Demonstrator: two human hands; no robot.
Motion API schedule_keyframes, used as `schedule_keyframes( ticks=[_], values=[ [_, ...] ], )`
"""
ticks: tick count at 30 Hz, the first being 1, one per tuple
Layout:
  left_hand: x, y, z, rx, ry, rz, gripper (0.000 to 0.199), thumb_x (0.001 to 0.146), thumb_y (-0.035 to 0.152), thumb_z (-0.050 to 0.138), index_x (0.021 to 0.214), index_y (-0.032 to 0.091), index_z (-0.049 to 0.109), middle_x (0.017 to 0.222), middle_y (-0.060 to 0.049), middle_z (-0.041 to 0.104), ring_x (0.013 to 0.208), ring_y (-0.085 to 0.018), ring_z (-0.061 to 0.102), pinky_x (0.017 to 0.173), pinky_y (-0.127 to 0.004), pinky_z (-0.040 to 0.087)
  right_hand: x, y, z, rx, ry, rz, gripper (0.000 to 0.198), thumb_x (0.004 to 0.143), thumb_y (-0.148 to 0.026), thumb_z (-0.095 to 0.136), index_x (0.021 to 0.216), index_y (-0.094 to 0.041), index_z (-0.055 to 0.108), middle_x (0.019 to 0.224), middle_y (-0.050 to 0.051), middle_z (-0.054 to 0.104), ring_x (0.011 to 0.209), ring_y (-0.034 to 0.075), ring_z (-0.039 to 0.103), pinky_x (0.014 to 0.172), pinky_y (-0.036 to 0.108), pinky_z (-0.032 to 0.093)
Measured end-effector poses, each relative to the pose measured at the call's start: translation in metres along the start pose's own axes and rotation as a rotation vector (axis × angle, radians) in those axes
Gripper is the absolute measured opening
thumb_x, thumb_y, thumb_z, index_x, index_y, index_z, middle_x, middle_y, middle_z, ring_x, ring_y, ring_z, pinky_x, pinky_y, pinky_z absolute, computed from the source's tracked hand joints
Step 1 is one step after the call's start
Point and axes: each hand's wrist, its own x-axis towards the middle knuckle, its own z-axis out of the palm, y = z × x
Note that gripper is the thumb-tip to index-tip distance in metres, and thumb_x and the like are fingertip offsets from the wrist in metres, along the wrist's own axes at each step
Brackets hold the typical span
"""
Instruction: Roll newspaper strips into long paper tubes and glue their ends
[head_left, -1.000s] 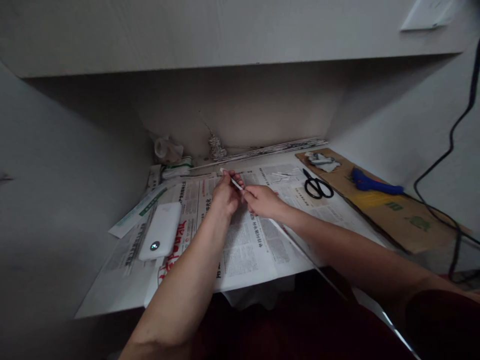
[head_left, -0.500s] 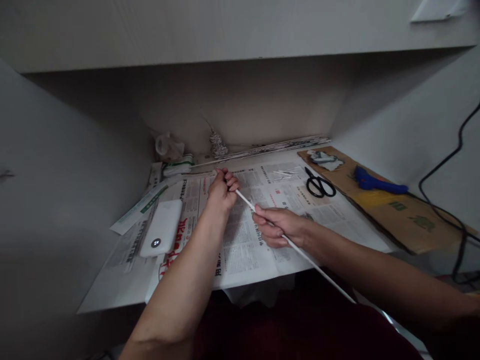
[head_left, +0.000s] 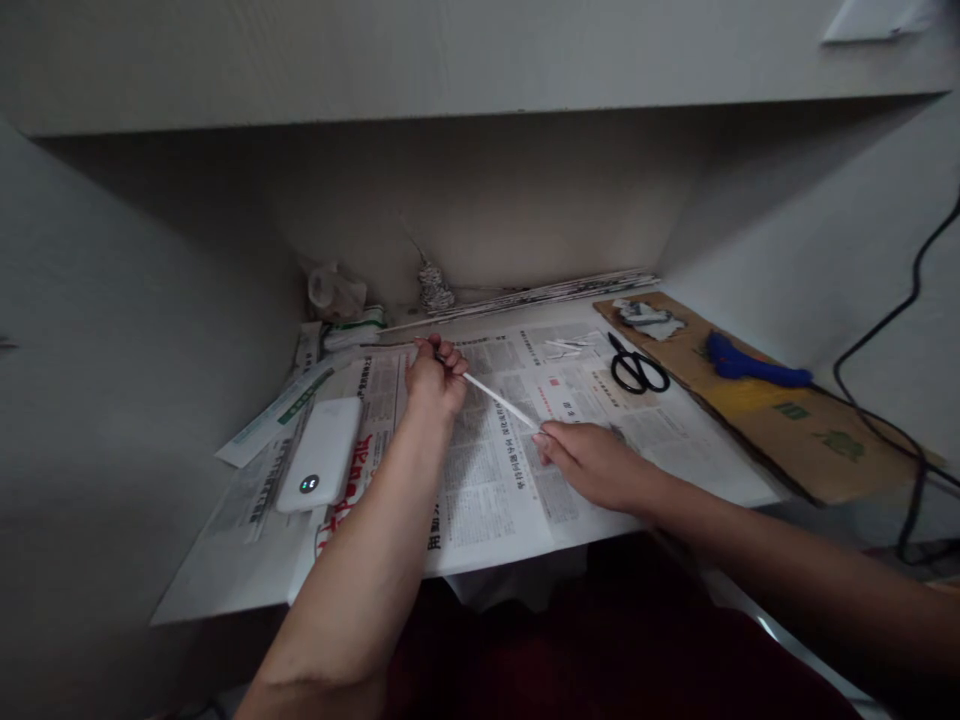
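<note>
A thin white rod (head_left: 501,399), which looks like rolled paper, stretches on a slant between my two hands above the newspaper (head_left: 480,500). My left hand (head_left: 437,378) is closed around its far end, and a small dark bit shows at the fingers. Lower and to the right, my right hand (head_left: 589,462) pinches the rod at its near end with thumb and fingers. Its curled fingers are partly hidden from view. Black-handled scissors (head_left: 637,372) lie on the newspaper beyond the right hand, near some short white scraps (head_left: 571,346).
A white power bank (head_left: 321,455) lies left of my left forearm. At the back are a bundle of thin sticks (head_left: 540,294), a dark-and-white wound cone (head_left: 433,288) and a plastic bag (head_left: 336,292). On the right, cardboard (head_left: 750,425) carries a blue glue gun (head_left: 757,362) with a black cord.
My right hand has shifted slightly right and turned knuckles-up. The length of rod that trailed below it toward my body no longer shows. My left hand has moved slightly left.
</note>
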Motion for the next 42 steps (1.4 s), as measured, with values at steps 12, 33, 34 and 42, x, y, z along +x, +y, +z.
schedule_keyframes(
  ticks=[12,33,34,42],
  values=[
    [0.001,0.006,0.000,-0.050,0.001,-0.014,0.035,0.095,0.035,0.028,0.068,0.018,0.040,0.045,0.007,0.029,0.033,-0.005,0.026,0.032,-0.015,0.018,-0.028,0.011,-0.009,0.618,-0.434,0.216,0.051,0.091,-0.058,0.020,0.094,-0.017,0.050,0.047,-0.003,0.043,0.038,0.012,0.048,0.038,0.024,0.035],
    [0.002,-0.005,-0.001,0.056,0.048,0.013,0.033,0.095,0.033,0.032,0.069,0.016,0.045,0.047,0.005,0.040,0.036,-0.005,0.034,0.037,-0.016,0.026,0.025,-0.010,0.000,0.057,-0.095,0.129,0.043,0.090,-0.049,0.034,0.088,-0.016,0.061,0.059,0.003,0.059,0.045,0.011,0.051,0.046,0.024,0.036],
    [0.003,-0.006,-0.001,0.057,0.045,0.010,0.032,0.095,0.033,0.032,0.070,0.016,0.045,0.048,0.004,0.040,0.036,-0.005,0.035,0.037,-0.016,0.026,0.025,-0.010,0.000,-0.001,-0.051,0.103,0.042,0.091,-0.046,0.034,0.085,-0.017,0.062,0.058,0.002,0.058,0.046,0.011,0.051,0.048,0.024,0.036],
    [0.004,-0.008,-0.004,0.043,0.036,0.000,0.033,0.094,0.035,0.034,0.069,0.016,0.045,0.047,0.004,0.041,0.037,-0.006,0.035,0.037,-0.016,0.027,0.033,-0.009,0.002,-0.368,0.183,-0.176,0.037,0.092,-0.039,0.036,0.075,-0.018,0.061,0.066,0.004,0.061,0.062,0.014,0.053,0.056,0.026,0.034]
  ],
)
